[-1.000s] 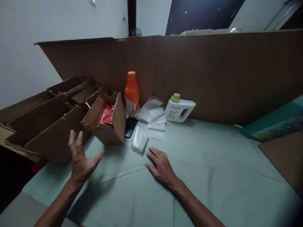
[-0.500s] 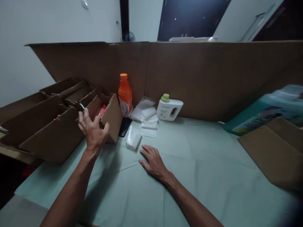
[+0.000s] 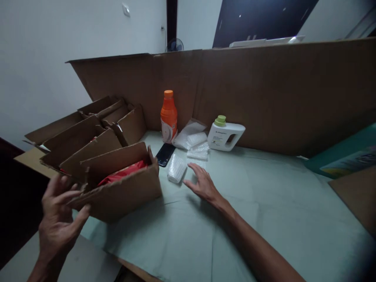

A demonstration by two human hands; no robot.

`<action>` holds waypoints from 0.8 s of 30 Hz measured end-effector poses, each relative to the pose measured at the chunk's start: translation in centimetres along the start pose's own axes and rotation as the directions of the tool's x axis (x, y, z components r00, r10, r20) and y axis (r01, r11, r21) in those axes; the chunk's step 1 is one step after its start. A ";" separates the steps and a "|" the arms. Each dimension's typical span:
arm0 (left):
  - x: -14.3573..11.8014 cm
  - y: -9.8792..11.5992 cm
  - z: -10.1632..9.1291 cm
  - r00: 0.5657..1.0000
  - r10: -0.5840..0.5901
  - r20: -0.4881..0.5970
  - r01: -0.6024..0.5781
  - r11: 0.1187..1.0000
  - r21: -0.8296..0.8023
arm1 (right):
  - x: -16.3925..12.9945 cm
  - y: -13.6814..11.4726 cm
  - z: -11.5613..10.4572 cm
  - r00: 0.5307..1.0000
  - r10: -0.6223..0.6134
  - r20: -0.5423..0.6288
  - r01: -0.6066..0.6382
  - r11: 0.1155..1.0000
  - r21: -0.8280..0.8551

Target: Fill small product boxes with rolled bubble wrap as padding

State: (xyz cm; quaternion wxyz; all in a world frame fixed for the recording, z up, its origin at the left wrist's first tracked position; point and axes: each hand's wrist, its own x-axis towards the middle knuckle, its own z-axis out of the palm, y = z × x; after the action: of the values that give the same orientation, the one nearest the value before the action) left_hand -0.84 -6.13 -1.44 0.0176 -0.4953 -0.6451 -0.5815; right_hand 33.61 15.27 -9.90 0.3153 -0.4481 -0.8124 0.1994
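Observation:
A narrow open-topped cardboard box [image 3: 126,199] stands at the front left, with a red plastic-looking packet [image 3: 125,173] inside. My left hand [image 3: 58,215] clasps the box's left end, thumb on the near side and fingers round the corner. Towards the middle, my right hand [image 3: 204,186] is open above the cloth, palm down, holding nothing. Just left of its fingertips lies a folded bubble-wrap bundle [image 3: 176,168]. More bubble wrap [image 3: 198,147] is piled behind it.
Several open cardboard boxes [image 3: 79,141] crowd the left side. A dark phone [image 3: 165,154], an orange bottle [image 3: 169,117] and a white jug [image 3: 225,136] stand or lie farther back. A cardboard panel [image 3: 264,94] walls the rear. At right is a teal container [image 3: 349,156].
My left hand has brought the box with the red packet nearer and turned it more sideways. My right hand has shifted slightly, close to the bubble wrap. The view has swung left.

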 end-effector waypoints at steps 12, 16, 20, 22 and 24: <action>-4.2 -7.9 -0.2 0.781 -0.564 0.267 0.584 0.812 0.005 | 1.3 -0.9 0.8 0.989 0.085 0.121 -0.121 0.932 0.341; -3.6 -8.3 0.7 0.747 -0.598 0.291 0.600 0.794 0.094 | -0.4 -3.0 0.8 0.988 0.063 0.139 -0.120 0.885 0.450; -3.4 -6.7 3.2 0.740 -0.570 0.357 0.558 0.816 0.148 | -1.8 -5.5 1.4 0.987 0.020 0.162 -0.099 0.862 0.497; -3.7 -5.1 5.0 0.723 -0.538 0.434 0.532 0.834 0.149 | -3.5 -5.3 0.2 0.986 0.038 0.160 -0.113 0.860 0.498; -4.3 -3.0 7.3 0.703 -0.484 0.521 0.499 0.858 0.123 | -5.8 -3.8 -2.2 0.984 0.126 0.123 -0.170 0.864 0.474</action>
State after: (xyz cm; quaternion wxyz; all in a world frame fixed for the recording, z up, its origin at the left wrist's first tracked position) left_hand 3.45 -2.65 -8.55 -0.3247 -0.4472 -0.7243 -0.4122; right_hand 35.19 8.46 -7.90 0.3648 -0.4069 -0.7133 0.4388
